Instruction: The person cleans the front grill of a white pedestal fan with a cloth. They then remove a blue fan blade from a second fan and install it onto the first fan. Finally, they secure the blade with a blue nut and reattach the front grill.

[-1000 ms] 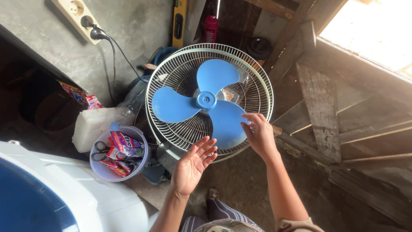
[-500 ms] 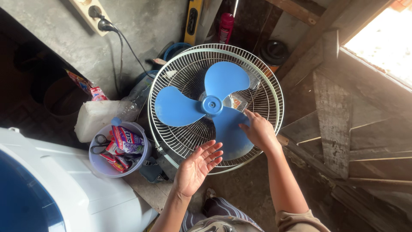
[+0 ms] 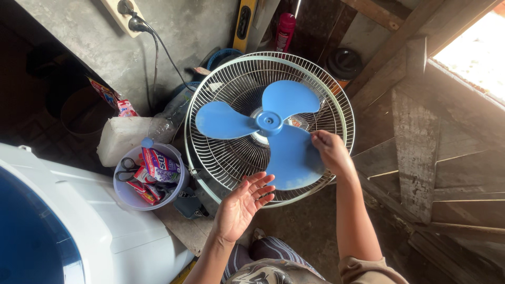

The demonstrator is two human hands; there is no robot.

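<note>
Head view: looking down at a fan with its front cover off, standing on a rough floor among clutter.
Fan blade [image 3: 273, 131]: blue, three wings, mounted at the middle of the round wire grille [image 3: 221, 89]; the lowest wing points toward the person.
Right hand [image 3: 330, 152]: fingers curled onto the right edge of the lowest wing, pinching it; the thumb side is hidden behind the hand, so how firmly it grips cannot be told.
Left hand [image 3: 242, 205]: open, palm up, fingers spread, holding nothing; it hovers just below the lower rim of the grille, fingertips near the tip of the lowest wing, and whether they touch it cannot be told.
Bucket [image 3: 129, 194]: pale lilac, just left of the grille's lower left edge, holding scissors [image 3: 126, 169] and coloured sachets [image 3: 160, 165].
Jug [image 3: 123, 139]: white plastic, behind the bucket, against the grey wall.
Wall socket [image 3: 123, 13]: top left on the wall, a black plug in it, the cable running down toward the fan.
Washing machine [image 3: 94, 226]: white with a blue lid, filling the lower left corner.
Red can [image 3: 285, 29]: upright behind the grille's top edge, beside a yellow spirit level [image 3: 245, 23].
Wooden beams [image 3: 415, 142]: along the right side.
</note>
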